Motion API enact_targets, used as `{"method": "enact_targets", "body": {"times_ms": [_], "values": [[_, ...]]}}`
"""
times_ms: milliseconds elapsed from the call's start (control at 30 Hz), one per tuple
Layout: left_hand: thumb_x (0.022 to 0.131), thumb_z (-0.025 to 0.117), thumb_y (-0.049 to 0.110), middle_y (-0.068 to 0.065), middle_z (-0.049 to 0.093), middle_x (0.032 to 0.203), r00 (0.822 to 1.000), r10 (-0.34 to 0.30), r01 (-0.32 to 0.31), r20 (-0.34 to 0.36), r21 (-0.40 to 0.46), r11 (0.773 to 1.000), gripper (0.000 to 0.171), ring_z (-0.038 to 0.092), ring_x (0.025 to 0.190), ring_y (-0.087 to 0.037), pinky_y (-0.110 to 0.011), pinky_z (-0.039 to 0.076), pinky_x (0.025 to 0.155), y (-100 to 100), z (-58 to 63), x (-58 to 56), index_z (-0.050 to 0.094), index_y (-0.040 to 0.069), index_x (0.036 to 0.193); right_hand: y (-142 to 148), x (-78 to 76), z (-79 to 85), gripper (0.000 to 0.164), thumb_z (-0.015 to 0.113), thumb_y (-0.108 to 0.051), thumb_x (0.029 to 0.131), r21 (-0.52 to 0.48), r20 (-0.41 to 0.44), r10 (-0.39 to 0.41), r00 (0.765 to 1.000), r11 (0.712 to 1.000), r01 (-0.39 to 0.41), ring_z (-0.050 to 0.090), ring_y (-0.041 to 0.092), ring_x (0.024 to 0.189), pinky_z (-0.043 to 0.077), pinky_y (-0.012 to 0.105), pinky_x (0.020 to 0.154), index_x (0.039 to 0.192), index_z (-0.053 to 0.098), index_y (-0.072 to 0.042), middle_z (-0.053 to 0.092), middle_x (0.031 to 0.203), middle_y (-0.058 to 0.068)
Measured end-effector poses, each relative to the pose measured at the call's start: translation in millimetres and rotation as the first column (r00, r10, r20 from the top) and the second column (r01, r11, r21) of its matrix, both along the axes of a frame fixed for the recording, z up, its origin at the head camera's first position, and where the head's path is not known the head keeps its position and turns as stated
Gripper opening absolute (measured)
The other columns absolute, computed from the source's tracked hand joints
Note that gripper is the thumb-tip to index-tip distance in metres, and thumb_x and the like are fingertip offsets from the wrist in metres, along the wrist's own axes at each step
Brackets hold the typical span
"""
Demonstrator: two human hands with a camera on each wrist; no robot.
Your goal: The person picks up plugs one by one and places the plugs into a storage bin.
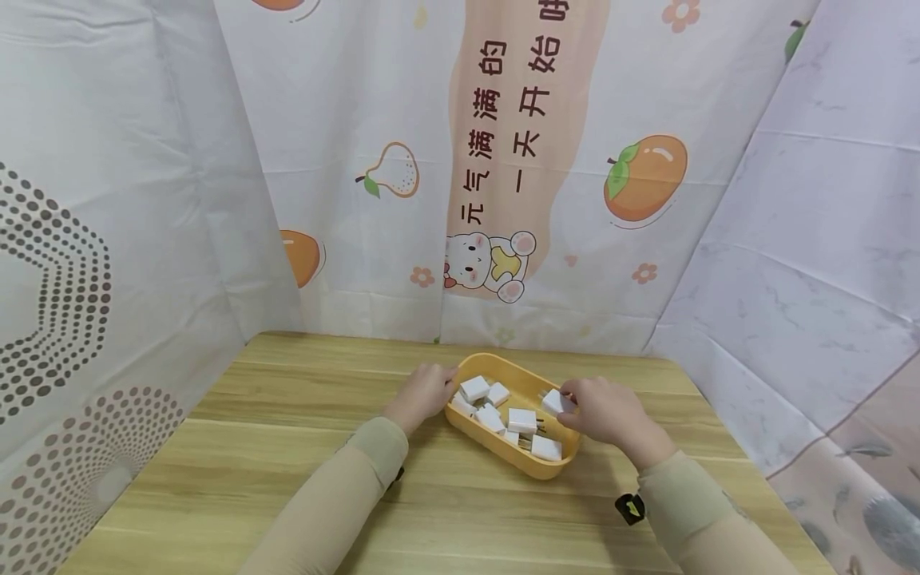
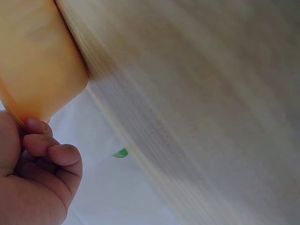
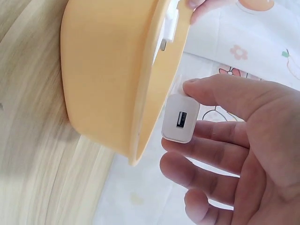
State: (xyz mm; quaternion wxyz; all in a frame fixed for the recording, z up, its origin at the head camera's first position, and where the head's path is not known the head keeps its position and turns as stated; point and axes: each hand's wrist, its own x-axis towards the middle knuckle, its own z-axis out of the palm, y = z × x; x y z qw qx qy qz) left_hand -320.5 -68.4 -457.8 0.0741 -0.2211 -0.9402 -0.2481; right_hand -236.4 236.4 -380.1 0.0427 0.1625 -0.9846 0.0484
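A yellow plastic bin (image 1: 503, 457) sits on the wooden table with several white USB chargers (image 1: 522, 421) lying loose inside it. My left hand (image 1: 426, 391) pinches the rim at the bin's left end; the left wrist view shows its curled fingers (image 2: 65, 154) at the rim. Over the bin's right end, my right hand (image 1: 611, 411) holds one white USB charger (image 3: 180, 118) between thumb and fingers. Its USB port faces the right wrist camera, and in the head view its prongs point left, toward the bin's inside.
The wooden table (image 1: 287, 479) extends around the bin on all sides. A printed curtain (image 1: 359, 263) hangs behind the table's far edge, with more fabric at the left (image 1: 129, 239) and right (image 1: 812, 279).
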Motion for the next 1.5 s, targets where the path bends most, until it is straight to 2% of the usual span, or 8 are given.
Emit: {"method": "enact_targets", "body": {"times_ms": [167,367,500,600,900,1033,1267,1500], "values": [[0.104,0.059,0.012,-0.01,0.074,0.104,1.0,-0.001,0.001,-0.002,0.005,1.0,0.031,0.043,0.051,-0.008,-0.022,0.042,0.047,0,-1.0,0.2,0.067,0.006,0.133,2,-3.7,-2.2,0.035,0.079,-0.034,0.084,-0.008,0.009,-0.018,1.0,1.0,0.018,0.057,0.016,0.073,0.047,0.041,0.06,0.11,0.075,-0.011,0.068,0.089,-0.001],[0.103,0.059,0.011,-0.009,0.074,0.099,1.0,0.002,-0.002,-0.005,-0.001,1.0,0.032,0.042,0.051,-0.008,-0.022,0.041,0.047,0,-0.5,0.7,0.067,0.007,0.134,2,-6.1,-3.9,0.032,0.079,-0.033,0.085,-0.019,0.011,-0.02,1.0,1.0,0.02,0.057,0.016,0.072,0.047,0.041,0.06,0.107,0.075,-0.01,0.068,0.087,-0.001],[0.104,0.059,0.012,-0.011,0.074,0.109,1.0,0.005,-0.005,0.006,-0.002,1.0,0.032,0.043,0.052,-0.009,-0.023,0.042,0.048,0,0.8,1.1,0.066,0.007,0.134,2,-9.1,-7.4,0.026,0.079,-0.032,0.084,-0.013,0.017,-0.022,1.0,1.0,0.022,0.055,0.016,0.068,0.046,0.04,0.058,0.099,0.074,-0.012,0.065,0.081,-0.003],[0.104,0.059,0.013,-0.011,0.071,0.122,1.0,0.01,-0.01,0.014,-0.006,1.0,0.032,0.044,0.053,-0.009,-0.023,0.043,0.049,0,0.8,0.8,0.067,0.008,0.134,2,-11.3,-10.3,0.029,0.077,-0.032,0.083,0.001,0.019,-0.026,0.999,1.0,0.026,0.058,0.015,0.07,0.05,0.043,0.061,0.102,0.074,-0.011,0.067,0.082,-0.004],[0.104,0.058,0.013,-0.011,0.065,0.132,0.999,0.003,-0.003,0.032,0.009,1.0,0.032,0.044,0.052,-0.009,-0.023,0.044,0.049,0,0.1,0.2,0.066,0.008,0.135,-2,-10.0,-13.8,0.034,0.072,-0.024,0.08,0.015,0.024,-0.017,1.0,1.0,0.017,0.057,0.013,0.067,0.052,0.043,0.06,0.11,0.074,-0.007,0.069,0.082,-0.004],[0.104,0.058,0.012,-0.011,0.064,0.134,0.999,0.001,-0.002,0.038,0.012,1.0,0.033,0.045,0.053,-0.009,-0.023,0.045,0.049,0,0.4,0.3,0.065,0.008,0.135,-3,-10.7,-13.5,0.033,0.071,-0.025,0.081,0.016,0.017,-0.019,1.0,1.0,0.019,0.061,0.016,0.071,0.053,0.045,0.062,0.109,0.074,-0.007,0.071,0.088,-0.001],[0.104,0.059,0.012,-0.012,0.072,0.119,1.0,0.006,-0.006,0.028,0.002,1.0,0.032,0.043,0.05,-0.008,-0.022,0.043,0.046,0,0.0,0.6,0.065,0.008,0.135,-2,-12.6,-15.3,0.033,0.072,-0.026,0.082,0.028,0.01,-0.031,0.999,0.999,0.031,0.063,0.018,0.074,0.054,0.046,0.063,0.108,0.074,-0.007,0.072,0.09,0.002],[0.103,0.06,0.011,-0.013,0.07,0.123,1.0,0.01,-0.01,0.023,0.001,1.0,0.033,0.041,0.049,-0.009,-0.022,0.042,0.046,0,0.0,0.5,0.066,0.007,0.135,-3,-13.7,-16.4,0.033,0.076,-0.031,0.083,0.035,-0.007,-0.025,1.0,0.999,0.025,0.063,0.018,0.074,0.054,0.045,0.062,0.107,0.075,-0.008,0.07,0.089,0.0]]}}
